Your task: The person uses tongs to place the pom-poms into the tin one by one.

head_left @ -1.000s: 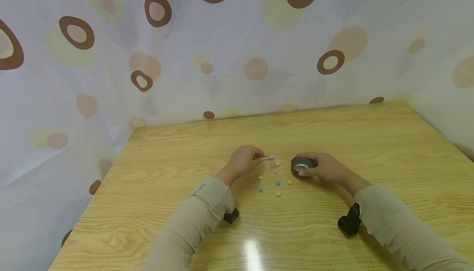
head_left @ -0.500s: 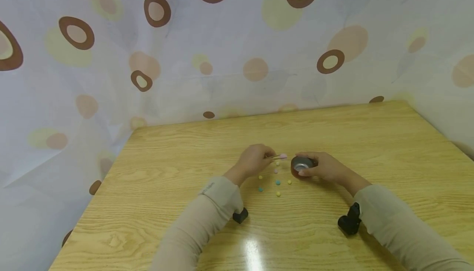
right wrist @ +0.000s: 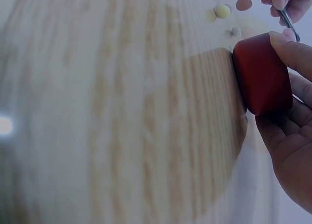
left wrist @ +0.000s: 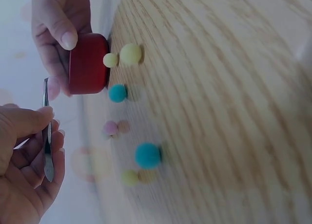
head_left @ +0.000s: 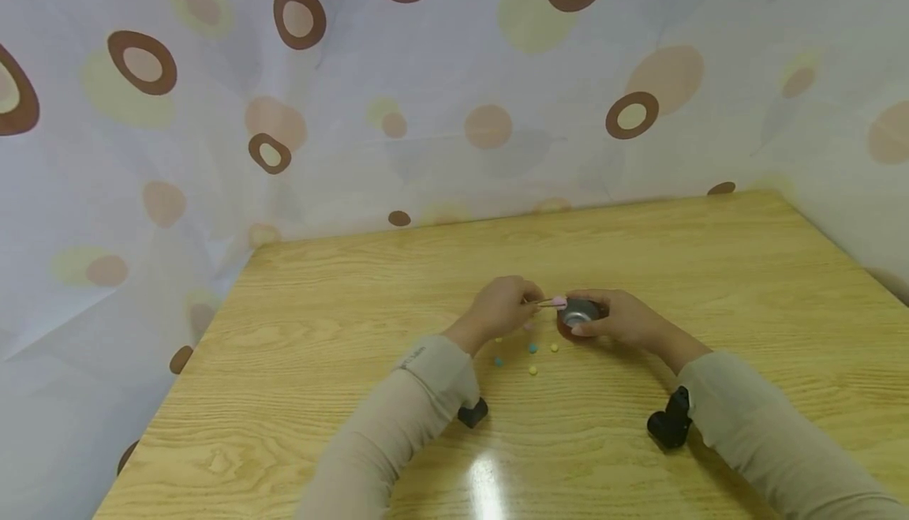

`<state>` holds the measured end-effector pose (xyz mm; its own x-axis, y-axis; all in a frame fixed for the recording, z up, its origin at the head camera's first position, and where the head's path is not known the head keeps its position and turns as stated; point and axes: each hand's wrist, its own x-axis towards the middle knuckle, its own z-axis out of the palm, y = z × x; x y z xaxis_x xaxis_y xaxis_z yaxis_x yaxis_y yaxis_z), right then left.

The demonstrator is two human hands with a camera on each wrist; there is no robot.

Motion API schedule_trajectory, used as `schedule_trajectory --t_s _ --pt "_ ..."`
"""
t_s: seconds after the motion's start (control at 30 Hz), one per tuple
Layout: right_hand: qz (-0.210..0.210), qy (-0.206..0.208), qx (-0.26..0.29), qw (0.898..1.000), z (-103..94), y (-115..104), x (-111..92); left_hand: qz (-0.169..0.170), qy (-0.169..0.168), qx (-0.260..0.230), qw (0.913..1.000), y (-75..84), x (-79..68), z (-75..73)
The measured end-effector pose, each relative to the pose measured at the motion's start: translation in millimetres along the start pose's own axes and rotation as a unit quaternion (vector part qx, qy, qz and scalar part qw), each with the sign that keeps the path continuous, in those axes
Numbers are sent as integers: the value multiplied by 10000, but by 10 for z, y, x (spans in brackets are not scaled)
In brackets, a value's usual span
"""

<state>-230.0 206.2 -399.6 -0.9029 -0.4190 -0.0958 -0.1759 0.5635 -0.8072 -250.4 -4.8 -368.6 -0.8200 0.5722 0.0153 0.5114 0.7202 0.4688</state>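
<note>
Tweezers (left wrist: pixel 48 155), one; bowl (left wrist: pixel 89 65), one

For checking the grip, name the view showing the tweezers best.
The left wrist view: the tweezers appear large, with most of their length visible in the left hand. The head view shows only slender tips at a pink ball; the right wrist view, a short part at upper right.

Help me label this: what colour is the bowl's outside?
Red; the bowl shows it best in the left wrist view.
</note>
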Motion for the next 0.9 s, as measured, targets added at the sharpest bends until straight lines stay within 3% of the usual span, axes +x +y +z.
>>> schedule_trajectory --t_s 0.33,0.9 --pt "-38 -14 -46 10000 -2 20 6 35 -143 484 9987 40 40 56" --pt "-14 24 -102 9999 0 10 1 -105 -248 492 9984 54 59 103"
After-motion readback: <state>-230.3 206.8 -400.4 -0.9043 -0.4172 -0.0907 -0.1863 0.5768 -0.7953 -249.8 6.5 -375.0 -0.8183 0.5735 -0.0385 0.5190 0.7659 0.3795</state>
